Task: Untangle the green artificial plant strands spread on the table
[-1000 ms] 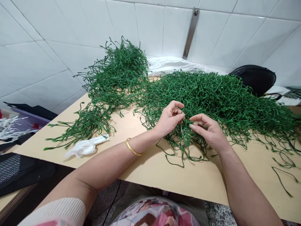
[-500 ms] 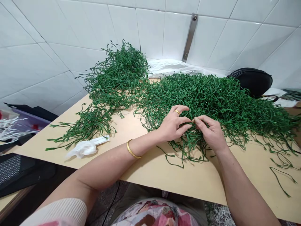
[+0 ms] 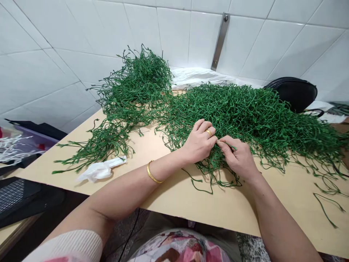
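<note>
A large heap of thin green cords (image 3: 231,109) with knotted, frayed ends spreads over the table. At its front edge my left hand (image 3: 200,142), with a ring and a bangle, has its fingers curled in, tips meeting those of the other hand. My right hand (image 3: 238,156) pinches a green strand (image 3: 232,147), whose end sticks out above the thumb. What lies between the left fingertips is hidden. More cords hang below both hands on the table.
A smaller green pile (image 3: 136,80) stands at the back left of the table (image 3: 218,211). White knotted plastic (image 3: 99,171) lies front left. A black pouch (image 3: 293,94) is at the back right, by the tiled wall (image 3: 174,36).
My left hand's fingers were spread and have curled in. My right hand has moved slightly left, and a green strand now shows in its fingers.
</note>
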Motion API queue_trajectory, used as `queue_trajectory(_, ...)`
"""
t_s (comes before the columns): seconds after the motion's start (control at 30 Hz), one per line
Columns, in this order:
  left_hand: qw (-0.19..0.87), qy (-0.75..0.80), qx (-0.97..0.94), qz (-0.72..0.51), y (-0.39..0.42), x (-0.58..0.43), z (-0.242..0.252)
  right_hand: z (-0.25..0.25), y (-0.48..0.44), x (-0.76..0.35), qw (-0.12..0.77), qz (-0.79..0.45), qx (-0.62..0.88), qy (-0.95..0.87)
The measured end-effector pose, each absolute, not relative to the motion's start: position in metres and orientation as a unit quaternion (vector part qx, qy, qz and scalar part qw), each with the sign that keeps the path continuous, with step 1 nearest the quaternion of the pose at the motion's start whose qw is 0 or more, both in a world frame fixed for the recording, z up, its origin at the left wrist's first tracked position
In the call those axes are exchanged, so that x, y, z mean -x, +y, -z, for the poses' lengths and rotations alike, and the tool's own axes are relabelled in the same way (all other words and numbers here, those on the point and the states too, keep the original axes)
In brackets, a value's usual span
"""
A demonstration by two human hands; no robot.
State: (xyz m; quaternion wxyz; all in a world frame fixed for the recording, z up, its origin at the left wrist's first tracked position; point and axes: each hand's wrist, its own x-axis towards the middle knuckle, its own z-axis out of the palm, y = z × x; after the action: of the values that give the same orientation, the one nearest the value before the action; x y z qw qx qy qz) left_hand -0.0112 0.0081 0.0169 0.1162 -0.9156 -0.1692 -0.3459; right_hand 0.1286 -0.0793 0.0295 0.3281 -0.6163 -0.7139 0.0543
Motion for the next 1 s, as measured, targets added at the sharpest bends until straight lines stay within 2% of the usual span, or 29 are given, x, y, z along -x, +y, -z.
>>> queue_trajectory(0.1, 0.156, -0.157, 0.912, 0.346, 0.012, 0.012, -0.017, -0.031, -0.080, -0.129, 0.285, -0.001, 0.628, -0.724)
queue_trajectory(0.17, 0.138, -0.159, 0.913, 0.350, 0.013, 0.012, -0.017, -0.031, -0.079, -0.130, 0.271, 0.003, 0.631, -0.727)
queue_trajectory(0.37, -0.049, -0.206, 0.916, 0.341, 0.010, 0.010, -0.016, -0.024, -0.075, -0.132, 0.267, -0.007, 0.596, -0.757)
queue_trajectory(0.57, -0.222, -0.226, 0.890, 0.329, 0.007, 0.008, -0.017, -0.019, -0.073, -0.131, 0.269, 0.035, 0.597, -0.755)
queue_trajectory(0.67, -0.317, -0.214, 0.865, 0.325, 0.007, 0.010, -0.023, -0.022, -0.074, -0.131, 0.338, -0.055, 0.599, -0.724)
queue_trajectory(0.77, -0.477, -0.166, 0.811, 0.295, 0.008, 0.013, -0.031, -0.027, -0.074, -0.131, 0.468, -0.285, 0.556, -0.625)
queue_trajectory(0.83, -0.585, -0.143, 0.749, 0.278, 0.011, 0.014, -0.033, -0.030, -0.073, -0.133, 0.554, -0.394, 0.491, -0.544)
queue_trajectory(0.9, -0.647, -0.162, 0.678, 0.309, 0.016, 0.013, -0.029, -0.032, -0.071, -0.139, 0.624, -0.405, 0.455, -0.488)
queue_trajectory(1.0, -0.663, -0.248, 0.572, 0.415, 0.026, 0.010, -0.020, -0.030, -0.068, -0.155, 0.661, -0.255, 0.540, -0.454)
